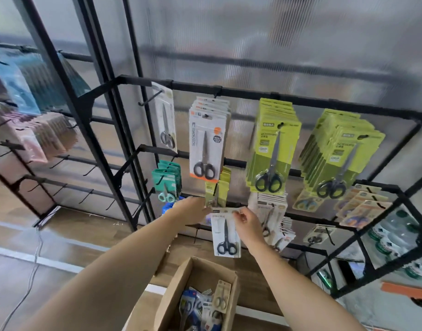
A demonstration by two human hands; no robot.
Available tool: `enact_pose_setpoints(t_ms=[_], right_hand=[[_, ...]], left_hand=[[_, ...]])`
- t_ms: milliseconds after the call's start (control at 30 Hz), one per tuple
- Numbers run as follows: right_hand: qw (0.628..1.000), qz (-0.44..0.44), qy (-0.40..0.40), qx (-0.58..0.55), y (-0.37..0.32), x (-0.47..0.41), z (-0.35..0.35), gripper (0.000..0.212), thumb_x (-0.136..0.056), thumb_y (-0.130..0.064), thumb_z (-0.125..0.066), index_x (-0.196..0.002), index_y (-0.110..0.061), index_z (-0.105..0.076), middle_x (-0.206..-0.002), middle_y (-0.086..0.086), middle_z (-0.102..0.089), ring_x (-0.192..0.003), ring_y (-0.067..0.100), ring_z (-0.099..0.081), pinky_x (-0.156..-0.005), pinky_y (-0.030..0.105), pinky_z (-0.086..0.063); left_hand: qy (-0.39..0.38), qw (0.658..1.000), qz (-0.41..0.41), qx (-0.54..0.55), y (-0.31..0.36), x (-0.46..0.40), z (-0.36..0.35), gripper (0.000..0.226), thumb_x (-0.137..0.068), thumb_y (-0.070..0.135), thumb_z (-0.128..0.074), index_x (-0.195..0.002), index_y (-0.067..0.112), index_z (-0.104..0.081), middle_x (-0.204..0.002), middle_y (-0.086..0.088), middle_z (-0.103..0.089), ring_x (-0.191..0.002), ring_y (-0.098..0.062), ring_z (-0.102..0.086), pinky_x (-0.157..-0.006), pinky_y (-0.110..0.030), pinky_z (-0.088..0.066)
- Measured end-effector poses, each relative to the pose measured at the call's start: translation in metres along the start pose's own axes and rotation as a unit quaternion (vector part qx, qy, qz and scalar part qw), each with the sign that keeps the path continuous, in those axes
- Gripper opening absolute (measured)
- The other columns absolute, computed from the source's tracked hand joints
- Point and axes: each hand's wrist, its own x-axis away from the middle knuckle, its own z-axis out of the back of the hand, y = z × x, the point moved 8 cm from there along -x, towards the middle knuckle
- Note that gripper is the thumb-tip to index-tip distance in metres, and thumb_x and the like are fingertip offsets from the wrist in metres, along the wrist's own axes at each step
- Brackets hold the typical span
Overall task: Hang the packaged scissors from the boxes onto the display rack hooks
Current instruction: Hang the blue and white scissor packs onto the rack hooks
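Both hands up at the display rack [253, 94]. Right hand [247, 224] pinches the top edge of a white scissors pack [225, 237], black handles pointing down. Left hand [192, 211] holds the pack's top left corner, just under small yellow-green packs [217, 187]. Open cardboard box [174, 297] below, more packs inside. Upper hooks carry white and lime packs.

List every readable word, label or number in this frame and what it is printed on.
"SCISSORS": white and orange pack.
"GRIP": left green pack.
"SCISSORS" and "GRIP": right green pack.
Too blurred to read: the white pack held by both hands, and the packs in the cardboard box.
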Motion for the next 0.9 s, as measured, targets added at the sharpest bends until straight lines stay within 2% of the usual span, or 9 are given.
enact_pose_setpoints(t_ms=[100,267,333,433,500,567,667,733,900], right_hand=[[1.000,-0.015,-0.006,0.024,-0.012,0.004,-0.021,0.012,-0.101,-0.027,-0.054,-0.091,-0.023,-0.058,-0.086,-0.004,-0.058,-0.084,0.018,-0.055,-0.064,0.030,-0.038],[0.998,-0.065,0.003,-0.024,-0.020,0.020,-0.049,0.025,-0.102,-0.023,-0.055,-0.122,-0.009,-0.062,-0.106,0.004,-0.060,-0.099,0.021,-0.056,-0.084,0.032,-0.044],[0.995,-0.081,0.022,-0.058,-0.024,0.024,-0.051,0.030,-0.102,-0.022,-0.055,-0.128,-0.008,-0.059,-0.109,0.004,-0.057,-0.099,0.018,-0.053,-0.083,0.027,-0.040],[0.991,-0.087,0.066,-0.076,-0.031,0.024,-0.050,0.014,-0.101,-0.024,-0.055,-0.105,-0.013,-0.063,-0.093,0.000,-0.060,-0.089,0.020,-0.055,-0.066,0.026,-0.040],[0.989,-0.082,0.102,-0.067,-0.033,0.017,-0.044,0.024,-0.100,-0.027,-0.056,-0.078,-0.019,-0.055,-0.072,-0.005,-0.053,-0.076,0.022,-0.053,-0.065,0.030,-0.037],[0.988,-0.077,0.119,-0.063,-0.035,0.011,-0.039,0.036,-0.101,-0.027,-0.054,-0.068,-0.021,-0.041,-0.063,-0.006,-0.042,-0.065,0.020,-0.044,-0.063,0.033,-0.032],[0.988,-0.076,0.123,-0.044,-0.038,0.002,-0.032,0.038,-0.102,-0.024,-0.051,-0.068,-0.017,-0.036,-0.062,-0.004,-0.039,-0.062,0.021,-0.039,-0.059,0.033,-0.026],[0.988,-0.079,0.124,-0.040,-0.035,-0.005,-0.027,0.037,-0.103,-0.023,-0.050,-0.069,-0.016,-0.036,-0.063,-0.002,-0.039,-0.065,0.023,-0.040,-0.059,0.034,-0.026],[0.984,-0.109,0.134,-0.053,-0.014,-0.002,-0.006,0.026,-0.105,-0.024,-0.044,-0.083,-0.010,-0.042,-0.074,0.003,-0.045,-0.076,0.026,-0.048,-0.068,0.035,-0.035]], left_hand=[[-0.013,1.000,0.015,-0.001,-0.029,0.008,0.001,0.043,-0.103,0.045,-0.040,-0.114,0.007,-0.056,-0.115,-0.013,-0.063,-0.103,-0.032,-0.060,-0.081,-0.039,-0.048],[0.011,0.999,0.033,0.003,-0.068,0.018,-0.002,0.043,-0.098,0.049,-0.044,-0.119,0.014,-0.057,-0.116,-0.010,-0.062,-0.106,-0.029,-0.060,-0.089,-0.037,-0.050],[0.018,1.000,0.016,0.004,-0.071,0.020,-0.003,0.042,-0.098,0.049,-0.044,-0.118,0.014,-0.057,-0.115,-0.010,-0.062,-0.105,-0.029,-0.061,-0.089,-0.038,-0.050],[0.016,1.000,-0.012,0.005,-0.068,0.018,-0.001,0.037,-0.100,0.043,-0.043,-0.115,0.012,-0.058,-0.114,-0.011,-0.063,-0.103,-0.030,-0.060,-0.083,-0.038,-0.049],[0.004,0.999,-0.032,0.005,-0.061,0.016,0.003,0.035,-0.103,0.039,-0.041,-0.116,0.010,-0.056,-0.115,-0.011,-0.062,-0.103,-0.030,-0.058,-0.079,-0.038,-0.047],[-0.002,0.999,-0.047,0.013,-0.054,0.012,0.008,0.034,-0.103,0.040,-0.041,-0.110,0.009,-0.055,-0.106,-0.008,-0.060,-0.096,-0.029,-0.058,-0.080,-0.040,-0.048],[0.015,0.997,-0.067,0.036,-0.042,0.004,0.019,0.031,-0.103,0.041,-0.042,-0.091,0.014,-0.052,-0.088,-0.004,-0.058,-0.081,-0.025,-0.059,-0.077,-0.040,-0.054],[0.009,0.996,-0.075,0.046,-0.036,-0.001,0.020,0.031,-0.103,0.040,-0.043,-0.094,0.012,-0.054,-0.085,-0.002,-0.057,-0.080,-0.025,-0.060,-0.078,-0.041,-0.055],[-0.031,0.994,-0.102,0.016,-0.016,-0.018,0.003,0.040,-0.102,0.042,-0.039,-0.109,0.007,-0.057,-0.111,-0.013,-0.064,-0.093,-0.031,-0.059,-0.083,-0.039,-0.050]])
